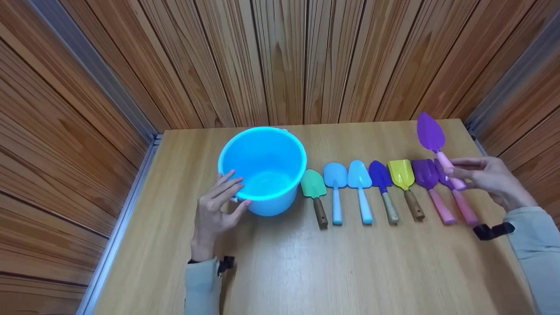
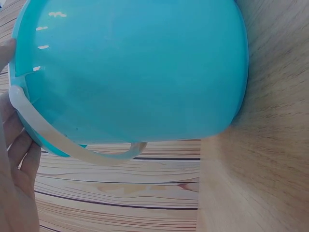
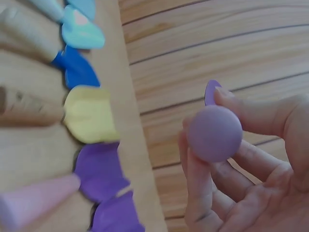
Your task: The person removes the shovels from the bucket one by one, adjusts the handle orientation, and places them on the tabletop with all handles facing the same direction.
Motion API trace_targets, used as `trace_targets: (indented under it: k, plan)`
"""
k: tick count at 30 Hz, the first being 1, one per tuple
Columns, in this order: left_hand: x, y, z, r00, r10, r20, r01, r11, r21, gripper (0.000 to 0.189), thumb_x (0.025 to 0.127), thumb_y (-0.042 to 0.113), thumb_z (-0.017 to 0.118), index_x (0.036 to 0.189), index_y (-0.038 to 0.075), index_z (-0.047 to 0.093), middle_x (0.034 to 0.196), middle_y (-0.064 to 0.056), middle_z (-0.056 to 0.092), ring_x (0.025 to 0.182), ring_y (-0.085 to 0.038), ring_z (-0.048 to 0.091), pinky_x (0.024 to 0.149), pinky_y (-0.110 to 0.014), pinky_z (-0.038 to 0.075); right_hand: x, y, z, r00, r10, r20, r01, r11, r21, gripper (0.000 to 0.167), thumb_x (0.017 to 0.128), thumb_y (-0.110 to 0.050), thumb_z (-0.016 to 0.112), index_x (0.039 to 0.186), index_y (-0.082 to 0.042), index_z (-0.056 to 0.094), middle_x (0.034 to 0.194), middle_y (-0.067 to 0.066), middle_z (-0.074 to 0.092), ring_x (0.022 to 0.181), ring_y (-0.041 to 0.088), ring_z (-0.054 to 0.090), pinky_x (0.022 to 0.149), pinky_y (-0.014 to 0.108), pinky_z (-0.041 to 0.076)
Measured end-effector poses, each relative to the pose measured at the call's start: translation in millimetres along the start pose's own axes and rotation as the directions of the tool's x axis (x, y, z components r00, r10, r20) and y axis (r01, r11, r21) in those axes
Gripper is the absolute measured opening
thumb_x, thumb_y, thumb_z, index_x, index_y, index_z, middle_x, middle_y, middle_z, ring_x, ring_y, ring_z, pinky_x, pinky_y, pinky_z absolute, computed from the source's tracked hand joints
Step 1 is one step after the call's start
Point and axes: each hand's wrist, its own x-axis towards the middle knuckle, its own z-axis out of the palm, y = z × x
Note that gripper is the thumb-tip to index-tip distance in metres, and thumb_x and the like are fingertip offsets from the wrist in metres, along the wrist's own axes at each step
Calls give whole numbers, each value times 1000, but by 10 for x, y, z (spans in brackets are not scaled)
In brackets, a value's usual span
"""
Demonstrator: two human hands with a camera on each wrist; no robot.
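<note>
My left hand point(image 1: 214, 210) rests on the near left rim of a light blue bucket point(image 1: 273, 203), its fingers reaching over the edge and its thumb along the rim. The bucket stands upright, and its white handle point(image 2: 72, 147) hangs at the side in the left wrist view. At the right, my right hand point(image 1: 492, 177) pinches the pink handle of a purple trowel point(image 1: 431, 133), blade pointing up and away. Seen end-on, the handle's round butt point(image 3: 215, 134) sits between thumb and fingers. Below it lies another purple trowel point(image 1: 466, 208), partly covered by the held one.
A row of toy shovels and trowels lies right of the bucket: green point(image 1: 313, 183), light blue point(image 1: 336, 175), another light blue point(image 1: 359, 175), dark blue point(image 1: 380, 175), yellow point(image 1: 401, 173) and purple point(image 1: 425, 173). Wooden panels point(image 1: 280, 61) wall the table point(image 1: 297, 271).
</note>
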Motion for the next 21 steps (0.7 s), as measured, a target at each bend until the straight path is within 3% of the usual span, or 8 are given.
trace_targets:
  k: [2,5,9,14,21]
  plan:
    - [1,-7,-3,1000,3,3,-3,1000,1,44,92,35,86,128,11,79,133,-6,77,137,-35,65,117,-61,44,-14,82,-33,999,24,-34,-24,1000,1,25,103,-35,73,128,-31,72,98,-33,67,91,-6,68,80,22,64]
    - [-3,-13,-10,1000,12,2,-12,1000,2,43,94,37,84,128,10,79,132,-7,77,136,-36,65,117,-62,43,-28,190,-69,993,64,-102,-66,998,-13,49,102,-43,72,142,-15,65,94,-35,63,87,-8,66,78,21,63]
    - [-5,-13,-18,1000,16,-6,-16,1000,-2,43,93,35,85,127,9,79,132,-8,77,136,-37,65,118,-61,43,-33,323,-123,978,111,-177,-120,992,-40,76,105,-47,65,155,7,45,87,-33,63,82,-4,65,76,21,63]
    - [-5,-4,-27,1000,0,-10,0,1000,-15,41,93,34,85,126,9,79,130,-10,77,134,-38,66,117,-63,43,-29,500,-182,962,177,-208,-191,981,-45,72,110,-42,56,159,8,39,83,-24,66,79,5,68,75,25,63]
    - [-19,-11,-32,1000,-10,-3,10,1000,-3,44,97,42,80,126,9,79,131,-9,77,134,-38,66,114,-66,44,-31,738,-232,950,210,-229,-228,972,-51,66,113,-34,50,160,10,34,84,-23,62,80,7,67,78,30,65]
